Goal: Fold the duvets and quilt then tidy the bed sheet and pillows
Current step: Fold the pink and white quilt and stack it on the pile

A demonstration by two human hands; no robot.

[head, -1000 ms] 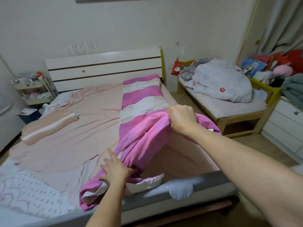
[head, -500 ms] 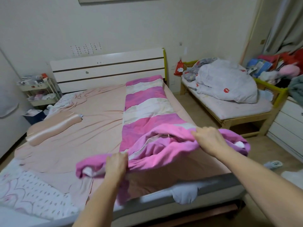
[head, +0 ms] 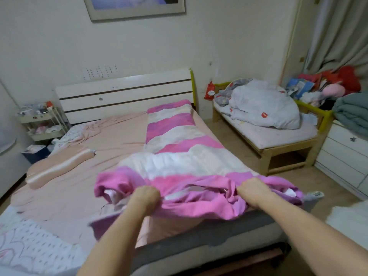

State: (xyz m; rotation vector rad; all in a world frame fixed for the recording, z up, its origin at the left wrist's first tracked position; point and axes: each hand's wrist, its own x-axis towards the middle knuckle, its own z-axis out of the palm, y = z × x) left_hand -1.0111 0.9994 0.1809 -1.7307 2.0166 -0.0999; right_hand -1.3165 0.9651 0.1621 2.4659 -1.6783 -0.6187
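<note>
1. While I stand at the foot of the wide bed with the peach-pink fitted sheet, the pink-and-white striped padded duvet runs in a long folded strip from the white slatted headboard down the bed's right side to me.
2. My left hand and right hand each grip a bunched fistful of its near end, fingers curled into the cloth and lifting it off the foot of the bed.
3. It looks soft, puffy and fairly light, likely to sag between my fists, so I would hold it at the two near corners.
4. Left of the duvet lies a long peach satin pillow; right of the bed stands a small wooden cot piled with grey bedding.
</note>
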